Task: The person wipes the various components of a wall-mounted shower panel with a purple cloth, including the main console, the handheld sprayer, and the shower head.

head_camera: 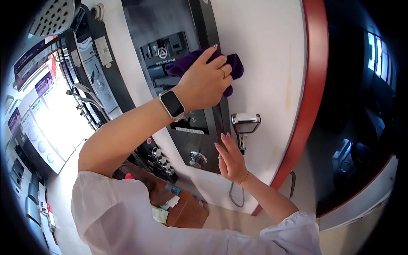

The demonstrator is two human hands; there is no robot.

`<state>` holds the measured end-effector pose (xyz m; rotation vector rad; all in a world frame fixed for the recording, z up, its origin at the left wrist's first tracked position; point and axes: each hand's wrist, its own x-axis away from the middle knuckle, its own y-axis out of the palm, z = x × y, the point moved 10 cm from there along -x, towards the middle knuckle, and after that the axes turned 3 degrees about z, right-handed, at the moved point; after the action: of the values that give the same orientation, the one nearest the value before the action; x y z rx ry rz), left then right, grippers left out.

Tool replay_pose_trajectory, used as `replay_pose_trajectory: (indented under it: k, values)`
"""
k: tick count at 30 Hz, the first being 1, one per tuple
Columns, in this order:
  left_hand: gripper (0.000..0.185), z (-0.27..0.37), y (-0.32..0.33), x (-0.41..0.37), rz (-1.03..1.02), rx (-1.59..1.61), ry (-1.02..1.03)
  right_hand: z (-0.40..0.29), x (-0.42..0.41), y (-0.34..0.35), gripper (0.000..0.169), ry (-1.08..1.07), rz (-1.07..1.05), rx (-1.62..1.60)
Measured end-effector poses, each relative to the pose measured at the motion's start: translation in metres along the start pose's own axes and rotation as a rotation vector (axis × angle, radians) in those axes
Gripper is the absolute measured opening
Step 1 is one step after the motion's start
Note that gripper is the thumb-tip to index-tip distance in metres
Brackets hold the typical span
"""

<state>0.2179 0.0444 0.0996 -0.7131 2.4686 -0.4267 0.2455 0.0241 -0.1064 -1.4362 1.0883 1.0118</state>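
My left hand, with a ring and a smartwatch, grips a bunched purple cloth. The cloth lies against a tall dark shower panel on a white wall, over the right part of its glossy face. Part of the cloth is hidden under my fingers. Lower down, my right hand holds nothing, its fingers apart beside the panel's right edge. Whether the fingertips touch the panel cannot be told. A chrome hand shower hangs in its holder just above that hand. A chrome knob sits near the panel's bottom.
The white wall ends at a red edge trim on the right. Below the hand shower, a hose loops down. A brown box stands on the floor. Further fittings include an overhead shower head and chrome knobs.
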Motion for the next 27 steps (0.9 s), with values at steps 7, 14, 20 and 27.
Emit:
replay_pose_trajectory:
  k: [7, 14, 20, 27]
  values:
    - [0.036, 0.065, 0.027, 0.042, -0.006, 0.072, 0.066, -0.003, 0.016, -0.014, 0.056, 0.033, -0.026, 0.035]
    - [0.036, 0.136, 0.061, 0.082, -0.092, 0.154, 0.163, 0.0, 0.024, -0.03, 0.055, 0.055, -0.031, 0.098]
    - [0.036, 0.154, 0.061, 0.1, -0.038, 0.177, 0.267, -0.004, 0.024, -0.036, 0.052, 0.043, -0.045, 0.128]
    - [0.038, 0.037, 0.01, 0.08, 0.229, 0.237, 0.06, -0.002, 0.019, -0.04, 0.05, 0.027, -0.028, 0.098]
